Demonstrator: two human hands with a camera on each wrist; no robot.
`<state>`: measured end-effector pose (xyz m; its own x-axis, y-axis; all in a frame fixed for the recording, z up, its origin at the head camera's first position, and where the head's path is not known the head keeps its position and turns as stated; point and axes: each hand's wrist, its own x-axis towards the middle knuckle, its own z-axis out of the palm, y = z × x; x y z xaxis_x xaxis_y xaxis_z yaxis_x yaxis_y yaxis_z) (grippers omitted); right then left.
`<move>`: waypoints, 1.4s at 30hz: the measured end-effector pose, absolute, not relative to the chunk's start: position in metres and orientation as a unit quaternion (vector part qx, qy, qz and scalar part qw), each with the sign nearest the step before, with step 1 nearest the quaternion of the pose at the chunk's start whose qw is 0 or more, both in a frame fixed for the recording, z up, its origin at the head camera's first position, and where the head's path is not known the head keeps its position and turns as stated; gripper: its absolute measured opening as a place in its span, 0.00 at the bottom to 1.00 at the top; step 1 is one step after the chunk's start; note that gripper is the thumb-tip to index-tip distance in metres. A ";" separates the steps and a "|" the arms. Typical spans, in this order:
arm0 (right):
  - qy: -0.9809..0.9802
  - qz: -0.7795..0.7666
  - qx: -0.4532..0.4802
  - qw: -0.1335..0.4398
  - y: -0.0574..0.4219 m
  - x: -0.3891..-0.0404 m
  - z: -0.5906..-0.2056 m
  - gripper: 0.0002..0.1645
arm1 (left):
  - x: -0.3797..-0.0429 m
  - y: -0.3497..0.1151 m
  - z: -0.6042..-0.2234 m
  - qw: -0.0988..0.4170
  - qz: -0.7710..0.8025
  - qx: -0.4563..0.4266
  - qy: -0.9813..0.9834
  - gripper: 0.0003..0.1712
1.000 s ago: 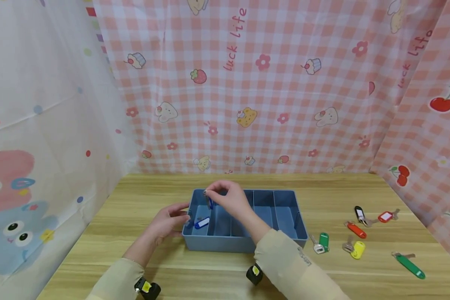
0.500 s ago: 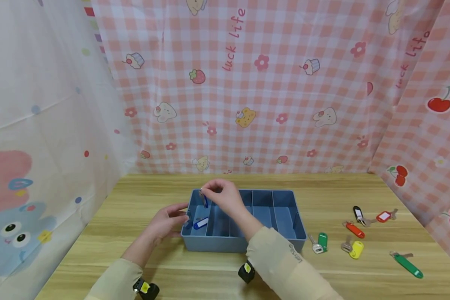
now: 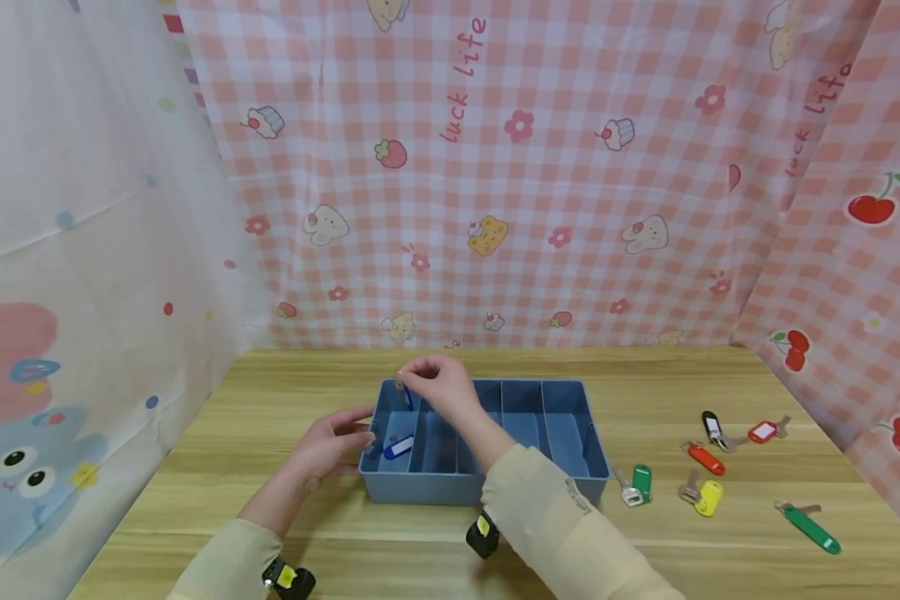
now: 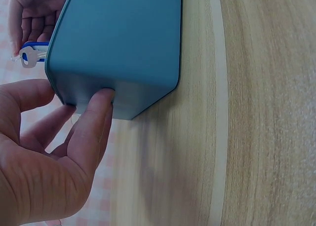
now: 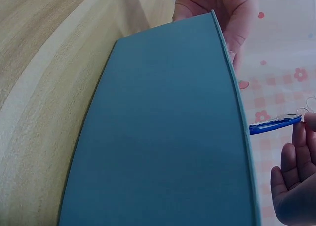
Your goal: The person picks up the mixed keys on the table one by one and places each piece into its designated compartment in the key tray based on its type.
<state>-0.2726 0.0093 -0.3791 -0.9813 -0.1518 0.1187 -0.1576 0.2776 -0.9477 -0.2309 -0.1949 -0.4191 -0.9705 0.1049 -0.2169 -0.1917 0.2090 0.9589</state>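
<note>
A pink checked curtain (image 3: 517, 283) stands behind a wooden table (image 3: 292, 375). The left hand (image 3: 326, 450) grips the left end of the grey-blue box (image 3: 420, 490); the right, fingertips pinched together, holds a blue-tagged key (image 5: 276, 125) by its ring, hanging into the far part of the leftmost compartment. The work looks early — one blue-tagged key (image 3: 399, 447) lies nearer in that compartment, while six others (image 3: 709, 498) remain on the table, right of the box.

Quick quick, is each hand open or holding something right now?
Left hand: holding the left end of the blue box.
Right hand: closed, pinching a blue-tagged key.
</note>
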 end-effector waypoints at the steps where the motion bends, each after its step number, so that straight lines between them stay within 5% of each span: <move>1: -0.800 0.592 0.096 0.002 0.009 -0.273 -0.380 0.08 | -0.231 -0.195 -0.419 0.119 0.629 -0.026 0.768 0.29; 42: -0.798 0.597 0.087 -0.006 0.003 -0.275 -0.392 0.09 | -0.231 -0.195 -0.419 0.121 0.633 -0.024 0.764 0.28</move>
<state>-0.2749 0.0028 -0.3925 -0.9848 -0.1454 0.0951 -0.1322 0.2726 -0.9530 -0.2311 -0.1951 -0.4192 -0.9694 0.1172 -0.2157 -0.1901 0.1973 0.9617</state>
